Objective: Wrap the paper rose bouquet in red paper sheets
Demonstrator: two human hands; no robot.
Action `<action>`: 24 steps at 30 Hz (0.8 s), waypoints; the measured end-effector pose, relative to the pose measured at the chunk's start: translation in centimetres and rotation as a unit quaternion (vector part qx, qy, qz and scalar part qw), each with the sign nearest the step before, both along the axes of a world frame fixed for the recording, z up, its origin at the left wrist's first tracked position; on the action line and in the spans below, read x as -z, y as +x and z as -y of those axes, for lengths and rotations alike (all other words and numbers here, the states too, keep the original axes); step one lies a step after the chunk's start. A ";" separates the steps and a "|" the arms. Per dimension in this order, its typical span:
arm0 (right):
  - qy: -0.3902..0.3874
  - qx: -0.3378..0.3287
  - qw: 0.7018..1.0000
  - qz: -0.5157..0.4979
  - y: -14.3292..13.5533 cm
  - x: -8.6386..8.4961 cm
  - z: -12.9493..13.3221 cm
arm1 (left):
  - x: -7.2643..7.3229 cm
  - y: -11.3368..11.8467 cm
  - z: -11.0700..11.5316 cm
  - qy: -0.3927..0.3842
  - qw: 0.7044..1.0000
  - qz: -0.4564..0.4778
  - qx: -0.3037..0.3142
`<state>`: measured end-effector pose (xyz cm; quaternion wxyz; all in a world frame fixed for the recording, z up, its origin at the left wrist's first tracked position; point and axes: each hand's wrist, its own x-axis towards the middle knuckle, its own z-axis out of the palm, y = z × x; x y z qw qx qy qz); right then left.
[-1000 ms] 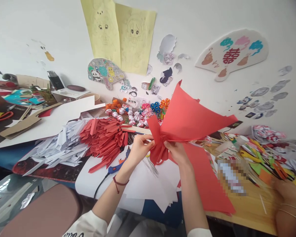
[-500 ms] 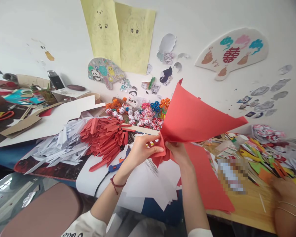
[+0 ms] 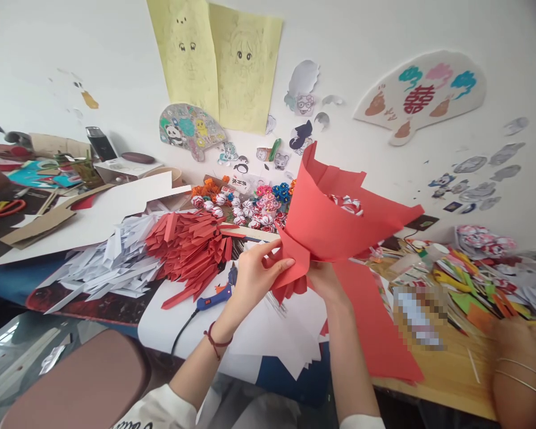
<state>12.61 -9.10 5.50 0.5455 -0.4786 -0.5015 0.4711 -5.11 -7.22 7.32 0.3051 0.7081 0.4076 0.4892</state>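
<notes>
A bouquet wrapped in red paper (image 3: 339,229) is raised above the table, its wide mouth tilted up to the right. Red-and-white paper flowers (image 3: 347,204) show inside the wrap. My left hand (image 3: 261,268) pinches a folded flap of the red paper at the narrow neck, thumb in front. Behind the neck, my right hand (image 3: 326,280) grips the bouquet from below; its fingertips are hidden by the paper. Thin stems stick out under the gathered end. White paper sheets (image 3: 277,339) and a flat red sheet (image 3: 375,328) lie beneath.
A blue glue gun (image 3: 214,298) with a cord lies left of my hands. Beyond it are piles of red paper strips (image 3: 187,250) and white paper strips (image 3: 116,262). Finished paper flowers (image 3: 245,208) stand by the wall. At right, a co-worker's hand (image 3: 518,345) is over scattered craft materials.
The bouquet has turned and tipped toward me, so the flowers inside now show. My left hand has drawn the flap lower across the neck. The co-worker's hand has shifted slightly.
</notes>
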 end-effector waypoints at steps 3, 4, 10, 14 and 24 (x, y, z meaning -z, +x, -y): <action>-0.013 -0.040 0.999 -0.035 0.0 0.2 -0.1 | -0.1 0.2 0.0 -0.006 1.000 0.020 -0.008; -0.010 -0.038 0.998 -0.042 0.0 0.3 -0.2 | -0.2 0.3 0.0 -0.006 1.000 0.026 -0.014; 0.008 -0.050 0.996 -0.078 0.0 0.6 -0.6 | 0.1 0.5 -0.4 -0.004 0.998 0.049 -0.044; 0.018 -0.048 0.995 -0.084 0.2 0.8 -0.9 | 0.4 1.1 -0.5 0.009 0.995 0.065 -0.079; 0.048 -0.029 0.993 -0.102 0.6 1.4 -1.7 | 0.6 1.5 0.4 0.075 0.997 -0.016 -0.015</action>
